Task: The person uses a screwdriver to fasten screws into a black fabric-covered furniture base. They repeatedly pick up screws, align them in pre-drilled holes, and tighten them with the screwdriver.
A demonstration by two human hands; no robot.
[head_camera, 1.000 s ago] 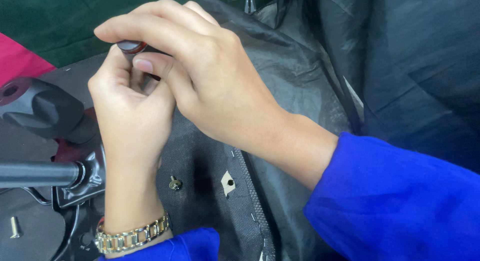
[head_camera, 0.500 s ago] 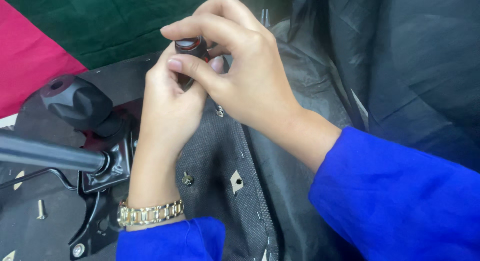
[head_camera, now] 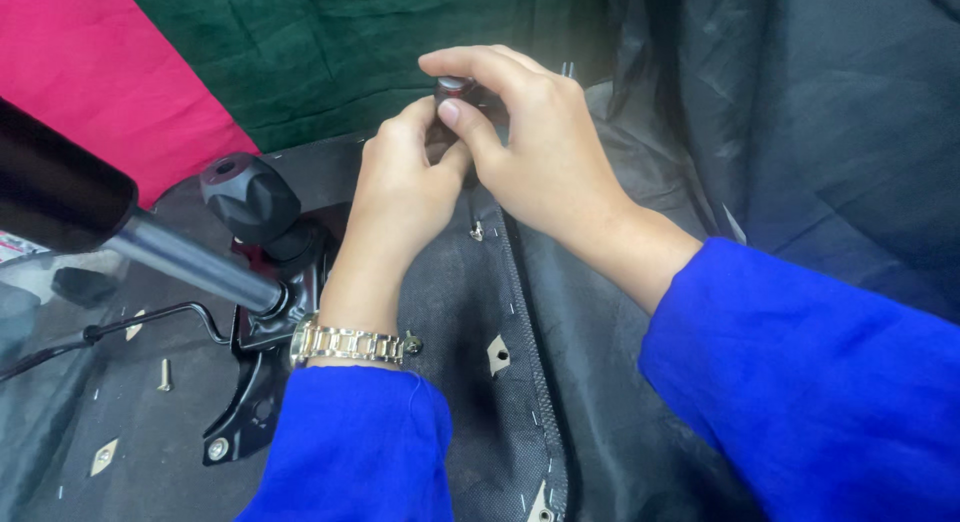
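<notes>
While a small dark knob [head_camera: 455, 90] is pinched between both hands above the fabric-covered chair underside [head_camera: 470, 312], the right hand [head_camera: 540, 147] caps it and the left hand [head_camera: 405, 187] grips below; fitting appears unfinished, and a loose screw [head_camera: 164, 374] lies beside the metal bracket [head_camera: 262, 332].

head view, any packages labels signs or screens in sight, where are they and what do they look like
No screens, signs or whole packages show.
Printed scrap: at the far left edge, behind the grey metal tube; a small white piece with red marks, mostly cut off, so whether it is a label or a package cannot be told.
Nothing printed shows on the small dark knob pinched between the left hand and right hand.
</notes>
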